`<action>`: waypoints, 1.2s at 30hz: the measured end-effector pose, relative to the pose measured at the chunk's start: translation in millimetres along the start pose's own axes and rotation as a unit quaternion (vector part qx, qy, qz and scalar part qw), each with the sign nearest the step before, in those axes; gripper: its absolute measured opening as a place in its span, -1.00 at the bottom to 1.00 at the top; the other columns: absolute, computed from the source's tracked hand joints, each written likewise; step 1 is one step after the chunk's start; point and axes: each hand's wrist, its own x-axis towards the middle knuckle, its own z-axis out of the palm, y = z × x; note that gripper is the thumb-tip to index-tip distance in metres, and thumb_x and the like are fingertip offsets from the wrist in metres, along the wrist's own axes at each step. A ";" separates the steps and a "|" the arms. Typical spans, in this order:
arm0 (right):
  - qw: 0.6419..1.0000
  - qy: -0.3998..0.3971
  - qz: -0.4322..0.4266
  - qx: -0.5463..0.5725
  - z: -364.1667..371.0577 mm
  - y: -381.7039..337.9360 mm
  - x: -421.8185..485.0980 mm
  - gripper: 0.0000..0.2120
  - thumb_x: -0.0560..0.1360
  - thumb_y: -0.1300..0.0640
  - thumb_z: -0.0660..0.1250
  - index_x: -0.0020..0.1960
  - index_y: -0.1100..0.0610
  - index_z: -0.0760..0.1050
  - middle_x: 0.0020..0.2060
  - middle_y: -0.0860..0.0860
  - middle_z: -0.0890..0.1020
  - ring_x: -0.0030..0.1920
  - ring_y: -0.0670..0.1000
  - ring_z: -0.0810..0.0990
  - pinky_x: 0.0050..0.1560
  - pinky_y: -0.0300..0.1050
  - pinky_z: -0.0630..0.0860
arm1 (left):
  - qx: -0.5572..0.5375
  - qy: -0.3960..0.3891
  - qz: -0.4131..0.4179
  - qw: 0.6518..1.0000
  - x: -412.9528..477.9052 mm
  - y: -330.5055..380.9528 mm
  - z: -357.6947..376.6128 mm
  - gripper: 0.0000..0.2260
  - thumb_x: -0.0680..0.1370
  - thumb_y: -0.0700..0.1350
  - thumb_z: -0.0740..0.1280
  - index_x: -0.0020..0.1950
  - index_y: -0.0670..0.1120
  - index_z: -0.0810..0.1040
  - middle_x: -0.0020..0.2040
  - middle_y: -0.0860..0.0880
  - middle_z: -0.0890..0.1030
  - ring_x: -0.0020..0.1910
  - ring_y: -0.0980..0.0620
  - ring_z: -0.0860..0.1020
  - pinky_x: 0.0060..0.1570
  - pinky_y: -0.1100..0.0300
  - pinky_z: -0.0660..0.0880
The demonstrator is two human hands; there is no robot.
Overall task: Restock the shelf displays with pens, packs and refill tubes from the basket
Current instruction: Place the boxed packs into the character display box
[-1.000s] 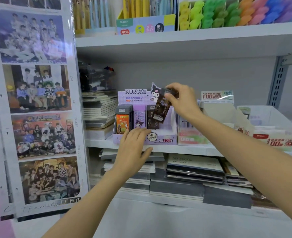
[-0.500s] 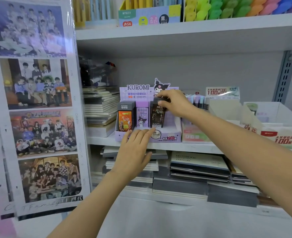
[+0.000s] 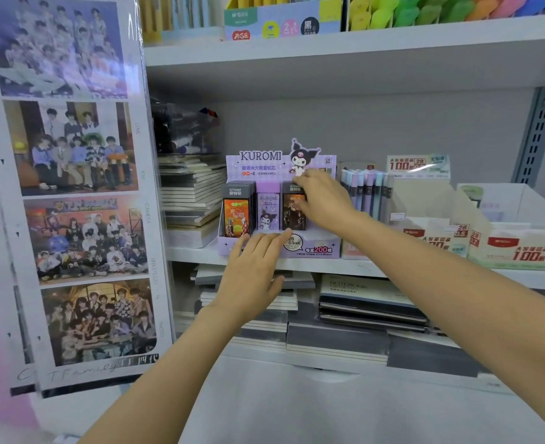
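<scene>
White shelving (image 3: 361,49) fills the frame, a photo poster (image 3: 72,187) hanging at left. On the centre shelf stands a purple display box (image 3: 316,249). The left hand (image 3: 248,277), fingers straight, rests against its front lip; the right hand (image 3: 325,200) grips a dark refill pack (image 3: 292,219) upright in its rightmost slot.

Dark refill pack (image 3: 292,209) stands upright in purple display box (image 3: 316,249).
</scene>
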 end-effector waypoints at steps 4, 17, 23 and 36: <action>0.985 0.089 -0.049 0.138 -8.5 -13.1 -40.1 -0.57 0.57 0.17 0.28 0.43 0.12 0.34 0.32 0.03 0.47 0.31 0.00 0.41 0.32 -0.07 0.36 | -0.028 0.030 -0.008 0.999 -12.5 12.9 -3.8 -0.40 0.53 -0.14 0.31 0.55 -0.10 0.19 0.52 -0.05 0.27 0.52 -0.06 0.19 0.51 -0.07 0.03; 0.902 -0.294 0.124 0.291 168.1 26.9 -351.8 -0.83 0.58 0.08 0.27 0.09 0.10 0.59 -0.06 -0.03 0.68 -0.13 -0.02 0.62 -0.03 -0.07 0.54 | -0.191 -0.283 -0.160 0.926 -229.9 119.5 176.8 -0.71 0.61 -0.07 0.19 0.33 -0.03 0.43 0.30 0.01 0.47 0.27 -0.01 0.41 0.20 0.14 0.33; 0.804 -0.478 0.216 0.281 247.3 37.4 -480.9 -0.70 0.58 0.01 0.28 0.25 0.12 0.49 0.06 0.02 0.61 0.08 0.06 0.58 -0.10 -0.22 0.37 | -0.215 -0.410 -0.178 0.868 -333.6 151.4 224.5 -0.54 0.59 -0.17 0.20 0.51 -0.13 0.27 0.52 -0.07 0.28 0.51 -0.06 0.22 0.46 0.14 0.17; 0.783 -0.387 0.373 0.312 302.9 24.6 -520.8 -0.66 0.39 0.08 0.52 0.08 0.13 0.48 0.05 0.05 0.52 0.11 0.04 0.47 0.11 -0.06 0.42 | -0.252 -0.322 -0.193 0.892 -357.9 158.6 233.7 -0.63 0.51 -0.30 0.34 0.33 -0.24 0.50 0.41 -0.16 0.42 0.48 -0.18 0.26 0.46 -0.02 0.23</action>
